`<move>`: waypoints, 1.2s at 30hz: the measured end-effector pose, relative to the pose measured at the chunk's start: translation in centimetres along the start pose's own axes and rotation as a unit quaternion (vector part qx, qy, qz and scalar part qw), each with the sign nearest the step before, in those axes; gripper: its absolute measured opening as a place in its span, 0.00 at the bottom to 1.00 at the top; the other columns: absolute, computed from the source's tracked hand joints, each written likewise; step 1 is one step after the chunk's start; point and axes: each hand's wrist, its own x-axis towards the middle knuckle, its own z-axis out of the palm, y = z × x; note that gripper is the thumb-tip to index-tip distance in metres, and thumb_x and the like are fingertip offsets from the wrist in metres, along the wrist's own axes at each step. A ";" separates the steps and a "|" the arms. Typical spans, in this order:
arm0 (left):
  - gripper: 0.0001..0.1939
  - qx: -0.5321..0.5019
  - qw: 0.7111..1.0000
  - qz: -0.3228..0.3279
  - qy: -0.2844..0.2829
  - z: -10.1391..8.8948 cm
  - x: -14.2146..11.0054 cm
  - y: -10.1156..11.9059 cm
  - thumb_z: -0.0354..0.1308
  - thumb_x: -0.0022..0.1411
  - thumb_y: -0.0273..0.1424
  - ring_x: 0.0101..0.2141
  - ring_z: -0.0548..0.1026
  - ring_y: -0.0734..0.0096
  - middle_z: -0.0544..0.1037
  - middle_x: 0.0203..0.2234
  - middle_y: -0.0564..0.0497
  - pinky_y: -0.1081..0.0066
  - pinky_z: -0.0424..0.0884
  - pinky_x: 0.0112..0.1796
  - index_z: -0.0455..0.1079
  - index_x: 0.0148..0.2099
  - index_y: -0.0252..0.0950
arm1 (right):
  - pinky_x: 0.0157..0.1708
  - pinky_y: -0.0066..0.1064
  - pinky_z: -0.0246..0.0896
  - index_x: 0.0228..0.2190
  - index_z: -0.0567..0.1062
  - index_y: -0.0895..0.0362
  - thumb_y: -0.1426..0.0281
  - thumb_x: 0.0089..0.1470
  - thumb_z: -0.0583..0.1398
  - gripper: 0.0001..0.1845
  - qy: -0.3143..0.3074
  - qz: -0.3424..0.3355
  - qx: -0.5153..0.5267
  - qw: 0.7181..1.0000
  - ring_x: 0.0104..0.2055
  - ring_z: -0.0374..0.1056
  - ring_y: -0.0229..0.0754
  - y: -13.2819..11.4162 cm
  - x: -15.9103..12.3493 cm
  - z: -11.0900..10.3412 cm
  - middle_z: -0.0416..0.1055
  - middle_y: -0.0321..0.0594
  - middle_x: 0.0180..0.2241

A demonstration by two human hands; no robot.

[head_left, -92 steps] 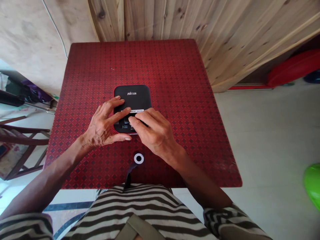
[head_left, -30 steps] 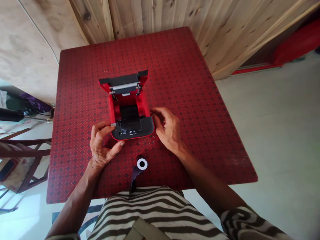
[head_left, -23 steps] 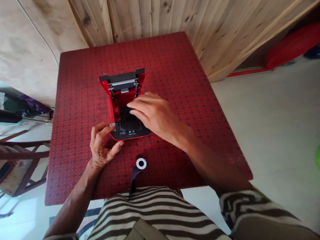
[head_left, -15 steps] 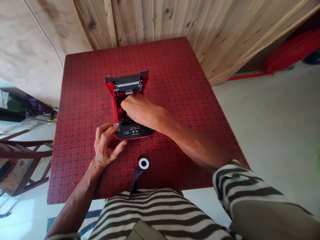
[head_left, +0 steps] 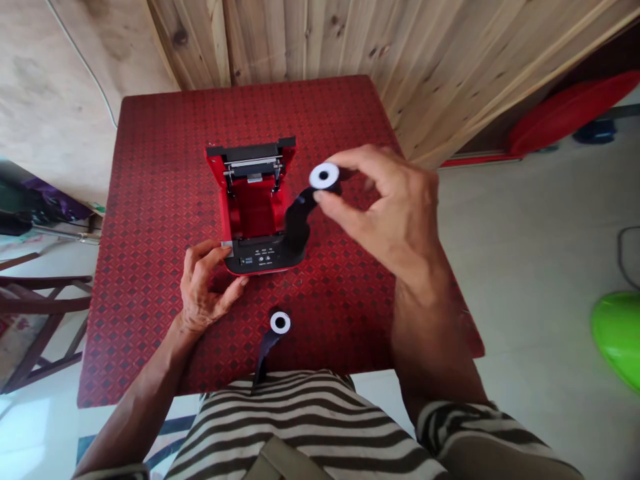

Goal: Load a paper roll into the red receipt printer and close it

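A small red-and-black receipt printer (head_left: 265,257) stands on the table with its lid (head_left: 253,160) raised. Its red inner compartment (head_left: 255,208) holds nothing that I can see. My left hand (head_left: 207,287) steadies the front left corner, fingers on the side and thumb at the front edge. To the right of the raised lid, my right hand (head_left: 390,207) pinches a paper roll (head_left: 324,176) with a white end face and dark core hole. A loose dark tail (head_left: 299,223) hangs from it down to the printer's right front. Another such roll (head_left: 280,323) lies nearer my body, its dark strip trailing toward me.
The table (head_left: 165,153) has a red patterned cover. A wooden plank wall (head_left: 300,43) rises behind it. A wooden chair (head_left: 45,307) is at the left, a green round object (head_left: 620,337) on the floor at the right.
My right hand has come out of the printer's compartment and moved right, now with a roll in its fingers. My left hand has stayed at the printer's corner.
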 end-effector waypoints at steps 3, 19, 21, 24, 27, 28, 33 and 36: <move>0.28 -0.015 1.000 -0.006 0.010 0.1 -0.1 0.0 0.70 0.67 0.40 0.50 0.79 0.61 0.78 0.51 0.44 0.63 0.79 0.46 0.69 0.64 0.40 | 0.43 0.39 0.76 0.43 0.78 0.53 0.66 0.58 0.68 0.11 0.067 0.100 0.095 0.988 0.41 0.78 0.44 5.7 -1.2 1.9 0.84 0.39 0.42; 0.28 0.002 1.000 -0.004 -0.002 0.1 -0.3 -0.2 0.69 0.67 0.43 0.49 0.79 0.61 0.77 0.51 0.43 0.64 0.80 0.45 0.68 0.65 0.40 | 0.43 0.41 0.77 0.43 0.80 0.52 0.67 0.58 0.70 0.11 0.007 0.191 0.034 0.981 0.41 0.79 0.46 5.5 -6.6 0.7 0.84 0.42 0.43; 0.29 0.000 1.000 -0.008 -0.006 0.1 -0.4 -0.1 0.69 0.68 0.43 0.50 0.79 0.60 0.77 0.52 0.43 0.62 0.81 0.46 0.68 0.65 0.41 | 0.34 0.34 0.74 0.36 0.81 0.52 0.64 0.59 0.71 0.06 -0.124 0.183 0.100 0.970 0.30 0.75 0.40 2.5 -8.8 -1.0 0.81 0.35 0.32; 0.30 -0.009 1.000 -0.011 -0.003 0.1 -0.4 -0.1 0.70 0.67 0.42 0.52 0.78 0.58 0.77 0.53 0.43 0.61 0.81 0.48 0.68 0.66 0.41 | 0.38 0.34 0.78 0.47 0.82 0.52 0.64 0.54 0.77 0.20 -0.274 0.138 0.184 0.934 0.34 0.78 0.39 -1.3 -12.4 -0.5 0.84 0.39 0.44; 0.30 -0.014 1.000 -0.008 -0.002 0.1 -0.4 0.0 0.70 0.66 0.41 0.52 0.78 0.58 0.77 0.53 0.43 0.62 0.81 0.47 0.68 0.66 0.40 | 0.55 0.43 0.79 0.59 0.77 0.52 0.71 0.53 0.77 0.33 -0.260 0.093 0.158 0.948 0.53 0.79 0.48 -3.0 -15.2 3.0 0.80 0.47 0.56; 0.30 -0.014 1.000 -0.007 -0.003 0.1 -0.4 0.0 0.70 0.67 0.41 0.52 0.78 0.58 0.77 0.53 0.43 0.62 0.81 0.47 0.68 0.66 0.40 | 0.57 0.45 0.78 0.58 0.77 0.52 0.73 0.56 0.74 0.30 -0.243 0.075 0.152 0.955 0.56 0.78 0.49 -3.2 -15.7 4.1 0.80 0.47 0.55; 0.28 -0.006 1.000 -0.008 -0.009 -0.1 -0.3 0.2 0.69 0.69 0.41 0.51 0.78 0.60 0.78 0.52 0.44 0.62 0.81 0.48 0.68 0.65 0.41 | 0.54 0.44 0.78 0.50 0.77 0.54 0.78 0.62 0.67 0.16 -0.196 0.023 0.172 0.965 0.50 0.79 0.48 -4.2 -14.8 4.1 0.82 0.44 0.47; 0.28 -0.005 1.000 -0.011 -0.013 -0.2 -0.3 0.3 0.68 0.69 0.42 0.52 0.79 0.60 0.77 0.53 0.43 0.61 0.81 0.49 0.67 0.65 0.40 | 0.58 0.44 0.76 0.56 0.74 0.53 0.78 0.66 0.63 0.19 -0.209 -0.009 0.171 0.963 0.57 0.76 0.47 -5.4 -11.3 0.6 0.79 0.46 0.53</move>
